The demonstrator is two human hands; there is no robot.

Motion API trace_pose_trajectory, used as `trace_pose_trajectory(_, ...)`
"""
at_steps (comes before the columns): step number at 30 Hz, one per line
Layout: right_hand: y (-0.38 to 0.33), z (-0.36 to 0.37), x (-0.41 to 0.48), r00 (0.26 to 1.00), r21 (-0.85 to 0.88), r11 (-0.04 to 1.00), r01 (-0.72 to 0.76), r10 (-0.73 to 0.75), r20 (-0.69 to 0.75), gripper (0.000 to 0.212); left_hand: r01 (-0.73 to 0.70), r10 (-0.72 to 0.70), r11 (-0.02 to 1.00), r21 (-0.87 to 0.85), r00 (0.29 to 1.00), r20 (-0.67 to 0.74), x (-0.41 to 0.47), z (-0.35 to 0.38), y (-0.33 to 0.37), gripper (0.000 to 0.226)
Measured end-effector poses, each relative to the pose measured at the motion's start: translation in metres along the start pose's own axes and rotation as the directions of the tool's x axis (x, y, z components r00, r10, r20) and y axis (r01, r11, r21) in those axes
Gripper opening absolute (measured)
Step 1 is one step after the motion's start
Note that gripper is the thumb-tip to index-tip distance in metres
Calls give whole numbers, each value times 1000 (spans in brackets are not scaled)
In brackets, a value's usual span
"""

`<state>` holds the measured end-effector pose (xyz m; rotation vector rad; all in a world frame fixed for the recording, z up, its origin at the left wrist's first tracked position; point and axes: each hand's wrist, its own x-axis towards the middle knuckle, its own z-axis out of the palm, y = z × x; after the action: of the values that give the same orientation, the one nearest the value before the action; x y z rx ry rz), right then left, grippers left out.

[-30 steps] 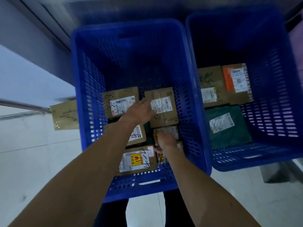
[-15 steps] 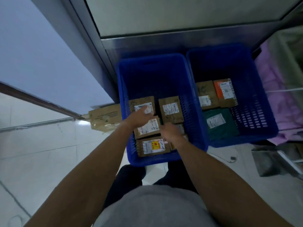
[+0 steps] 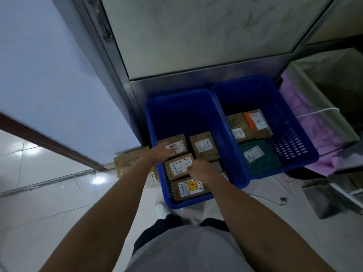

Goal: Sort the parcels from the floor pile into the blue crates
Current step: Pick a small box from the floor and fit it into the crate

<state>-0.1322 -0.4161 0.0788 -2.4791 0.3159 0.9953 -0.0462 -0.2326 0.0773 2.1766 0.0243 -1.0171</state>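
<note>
Right hand (image 3: 200, 169) hides small parcels (image 3: 217, 165) in the left crate (image 3: 188, 203) (its grip unreadable); left hand (image 3: 163, 153) stays flat, grip wide, on the crate's far-left parcel (image 3: 179, 143).

Both the left crate (image 3: 196, 94) and the right crate (image 3: 294, 140): blue moulded plastic, slotted walls, dull sheen. Brown parcels (image 3: 198, 138): matt cardboard, white paper labels (image 3: 204, 145). One green parcel (image 3: 272, 163): matt wrapper, material unclear. The floor (image 3: 49, 173): glossy pale tile, reflecting light. Far metal panel (image 3: 196, 81): brushed. Right, purple cloth (image 3: 306, 107), creased.

Glossy white floor (image 3: 49, 209), pale wall (image 3: 51, 75) — purple cloth (image 3: 306, 122) at right
</note>
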Motion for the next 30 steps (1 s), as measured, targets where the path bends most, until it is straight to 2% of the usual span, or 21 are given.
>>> trace_pose_trajectory(3,2,-4,-8,999,-82,996,42,-42,-1,42,0,-1,1000,-14,997,-76,-31,2,4,62)
trace_pose_trajectory(7,3,-2,-9,995,-96,991,98,-99,-7,37,60,-59,998,-4,975,-216,-74,-5,-7,54)
trace_pose_trajectory(9,1,4,-7,991,-103,987,126,-129,-22,32,123,-137,990,-67,957,-255,-91,-10,-23,49)
trace_pose_trajectory(11,-4,11,-7,986,-105,981,163,-165,-16,27,164,-189,980,-111,941,-279,-110,-12,-43,48)
trace_pose_trajectory(15,-26,32,-17,975,-166,961,222,-220,28,38,232,-261,964,-126,915,-309,-140,-12,-88,57)
trace_pose_trajectory(22,-73,70,-15,965,-241,934,263,-253,72,30,323,-359,932,-164,882,-306,-153,-22,-138,66)
trace_pose_trajectory(30,-126,138,34,984,-170,969,178,-179,9,24,363,-383,921,-142,909,-165,-105,-43,-228,61)
